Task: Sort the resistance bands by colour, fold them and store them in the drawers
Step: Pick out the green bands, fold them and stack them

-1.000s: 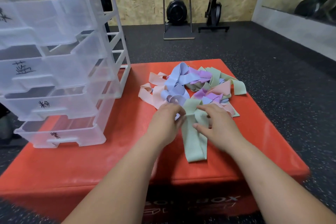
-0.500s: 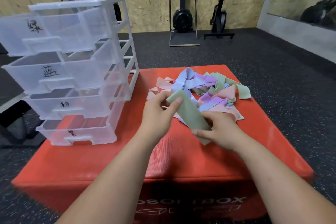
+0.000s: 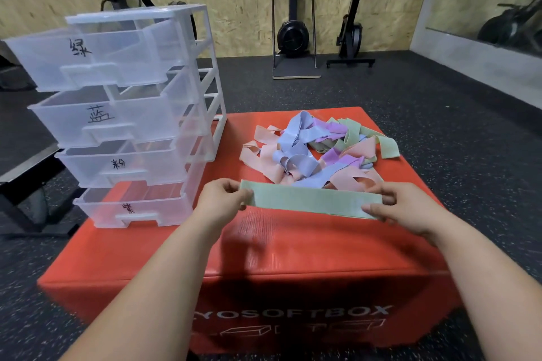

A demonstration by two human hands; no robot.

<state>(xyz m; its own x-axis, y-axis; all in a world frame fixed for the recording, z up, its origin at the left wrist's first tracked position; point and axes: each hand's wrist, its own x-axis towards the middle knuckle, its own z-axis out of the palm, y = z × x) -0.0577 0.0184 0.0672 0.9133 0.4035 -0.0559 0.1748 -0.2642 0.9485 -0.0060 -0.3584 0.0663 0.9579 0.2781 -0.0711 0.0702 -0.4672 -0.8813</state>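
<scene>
A green resistance band [image 3: 311,199] is held flat and stretched sideways just above the red soft box [image 3: 264,249]. My left hand [image 3: 220,199] pinches its left end and my right hand [image 3: 407,208] pinches its right end. Behind it lies a tangled pile of bands [image 3: 316,149] in pink, blue, purple and green. To the left stands a clear plastic drawer unit [image 3: 117,114] with several labelled drawers, all pulled partly out and looking empty.
The red soft box sits on dark rubber gym flooring [image 3: 440,114]. Exercise machines [image 3: 293,32] stand against the wooden back wall. A black bench frame [image 3: 26,184] is at the far left, beside the drawers.
Both hands lifted the green band out of the pile's near edge, then pulled it apart until it lies straight and level between them. The camera tilted upward.
</scene>
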